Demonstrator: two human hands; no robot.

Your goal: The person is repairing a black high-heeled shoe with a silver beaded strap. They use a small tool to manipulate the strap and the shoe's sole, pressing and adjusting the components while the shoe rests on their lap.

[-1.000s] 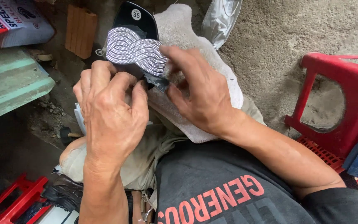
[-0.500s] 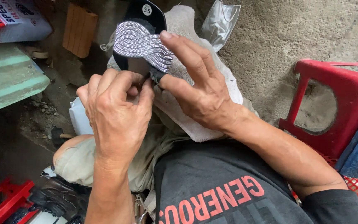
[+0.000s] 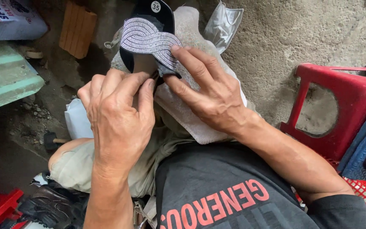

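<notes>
A red plastic stool stands at the right on the concrete floor. On the person's lap lies a white towel, and on it a black sandal with a glittering strap. The right hand lies spread, pressing the strap. The left hand pinches the sandal's edge.

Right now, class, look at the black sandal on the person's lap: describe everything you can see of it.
The black sandal is a flat slide with a glossy black sole and a wavy strap of silvery studs. A small round white sticker sits at its far end. It lies on a pale towel, pointing away. The right hand presses its fingers on the strap's edge; the left hand pinches beside it.
</notes>
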